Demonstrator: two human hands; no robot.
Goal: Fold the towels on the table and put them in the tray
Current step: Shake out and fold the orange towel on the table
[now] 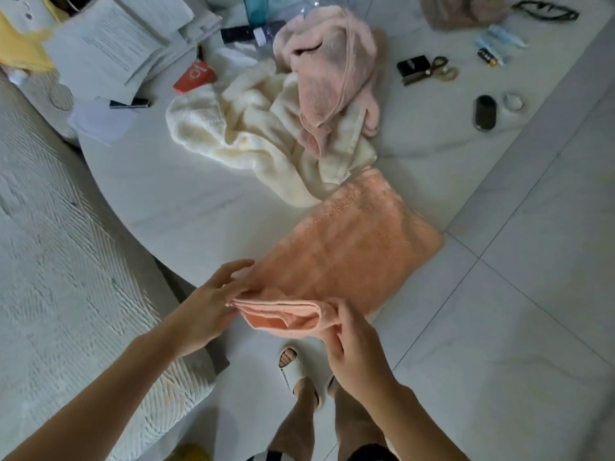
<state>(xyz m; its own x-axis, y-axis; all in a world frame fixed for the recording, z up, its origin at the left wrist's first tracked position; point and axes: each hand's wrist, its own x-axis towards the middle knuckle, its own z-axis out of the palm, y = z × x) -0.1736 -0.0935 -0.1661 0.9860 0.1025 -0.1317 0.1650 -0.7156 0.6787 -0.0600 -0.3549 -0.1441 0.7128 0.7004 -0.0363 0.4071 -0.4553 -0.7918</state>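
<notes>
The orange towel (pixel 346 247) lies folded flat on the white surface (pixel 159 194), stretching away from both hands toward the surface's right edge, where its far corner reaches the rim above the tiled floor (pixel 515 311). Its near end hangs just past the rounded near edge, and both hands work there. The left hand (pixel 209 307) has its fingers spread and mostly straight, fingertips resting on the towel's near left corner. The right hand (pixel 352 344) pinches the near right corner, fingers curled round the folded layers.

Beyond the hands, touching the orange towel's far end, a cream towel (pixel 239 134) lies crumpled, with a pink towel (pixel 329 78) heaped on top of it. Ahead and left of the left hand, bare surface runs between the near rim and the cream towel. Further off on the left sit stacked papers (pixel 113 44) and an orange-red box (pixel 194 76). Far right of the towels are scissors (pixel 439 69), a small black box (pixel 412 66) and a dark oval case (pixel 485 113). A textured white sofa (pixel 66 261) borders the surface left of the left hand. No tray can be made out.
</notes>
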